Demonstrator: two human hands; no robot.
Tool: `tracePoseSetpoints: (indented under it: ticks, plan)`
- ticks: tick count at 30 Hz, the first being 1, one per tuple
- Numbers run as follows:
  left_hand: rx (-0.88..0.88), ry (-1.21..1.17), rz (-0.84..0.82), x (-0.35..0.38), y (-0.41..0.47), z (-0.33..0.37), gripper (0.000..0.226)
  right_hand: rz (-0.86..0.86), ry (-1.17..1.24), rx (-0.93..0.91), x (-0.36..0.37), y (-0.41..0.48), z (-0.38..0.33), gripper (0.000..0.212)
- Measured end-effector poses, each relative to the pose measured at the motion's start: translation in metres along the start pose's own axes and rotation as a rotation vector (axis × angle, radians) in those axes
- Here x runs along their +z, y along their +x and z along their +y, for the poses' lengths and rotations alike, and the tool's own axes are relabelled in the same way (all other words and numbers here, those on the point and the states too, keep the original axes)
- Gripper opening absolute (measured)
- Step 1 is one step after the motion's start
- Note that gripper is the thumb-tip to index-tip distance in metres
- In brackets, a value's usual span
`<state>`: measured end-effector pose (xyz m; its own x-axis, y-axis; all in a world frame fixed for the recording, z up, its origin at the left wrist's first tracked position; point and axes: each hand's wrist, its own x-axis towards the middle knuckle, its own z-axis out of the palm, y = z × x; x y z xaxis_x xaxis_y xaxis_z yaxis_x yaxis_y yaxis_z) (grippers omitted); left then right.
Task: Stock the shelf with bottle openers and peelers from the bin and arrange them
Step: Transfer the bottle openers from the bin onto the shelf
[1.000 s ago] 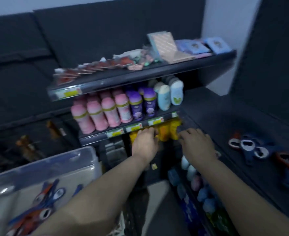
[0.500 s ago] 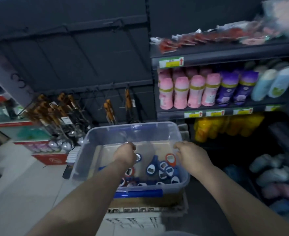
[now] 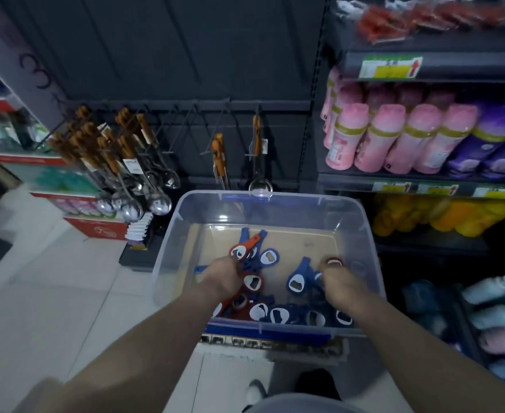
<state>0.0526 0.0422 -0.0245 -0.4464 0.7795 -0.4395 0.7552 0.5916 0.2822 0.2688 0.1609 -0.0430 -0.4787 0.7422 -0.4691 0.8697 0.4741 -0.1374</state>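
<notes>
A clear plastic bin [image 3: 361, 222] stands in front of me, with several blue and red bottle openers [image 3: 278, 315] heaped along its near side. Both my hands are down inside it. My left hand [image 3: 223, 274] grips a small bunch of openers, and a red opener [image 3: 245, 248] and blue ones stick up past its fingers. My right hand [image 3: 339, 283] curls its fingers round a blue opener [image 3: 297, 280], with a red one [image 3: 334, 261] at the fingertips. The shelf where the openers are laid is out of view.
Wooden-handled ladles [image 3: 126, 162] hang on hooks behind and left of the bin. Shelves at right hold pink bottles [image 3: 394, 138], purple bottles [image 3: 498, 138] and yellow packs [image 3: 441, 216], with pastel bottles [image 3: 498, 311] lower down. White tiled floor [image 3: 51, 293] lies at left.
I turned left from the shelf to the bin. Both hands moved from the shelf, over the bin's rim, and down onto the openers, which they now grip.
</notes>
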Motion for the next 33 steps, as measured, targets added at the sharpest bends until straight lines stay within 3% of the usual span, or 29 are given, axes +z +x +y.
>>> tracePoseSetpoints:
  ticks: [4,6,10,13,17,21,24,28,33]
  plan:
    - [-0.049,-0.079,-0.002,-0.002,-0.001,-0.002,0.026,-0.116,-0.133,-0.009,-0.003,0.02,-0.006,0.072]
    - [-0.084,-0.095,-0.004,-0.002,0.002,-0.004,0.028,-0.099,-0.219,-0.053,-0.001,0.026,-0.008,0.072]
    - [-0.144,-0.105,-0.013,0.001,0.01,0.001,0.028,-0.016,-0.293,-0.093,0.004,0.031,-0.003,0.045]
    - [-0.171,-0.103,-0.04,0.002,0.023,0.012,0.029,-0.047,-0.306,-0.106,0.0,0.033,0.001,0.026]
    - [-0.191,0.098,-0.018,0.005,0.035,0.012,0.041,-0.109,-0.078,-0.148,-0.01,0.036,0.009,0.01]
    - [-0.224,0.192,-0.062,0.01,0.034,0.007,0.061,-0.139,0.218,-0.124,-0.013,0.04,0.007,0.023]
    - [-0.222,0.229,-0.07,0.012,0.037,0.007,0.068,-0.075,0.207,-0.128,-0.015,0.042,-0.001,0.025]
    - [-0.166,0.327,-0.068,0.015,0.033,0.009,0.063,-0.029,0.203,-0.14,-0.007,0.046,-0.012,0.027]
    - [-0.135,0.403,-0.116,0.009,0.031,0.01,0.047,-0.057,0.185,-0.101,0.008,0.052,-0.029,0.053]
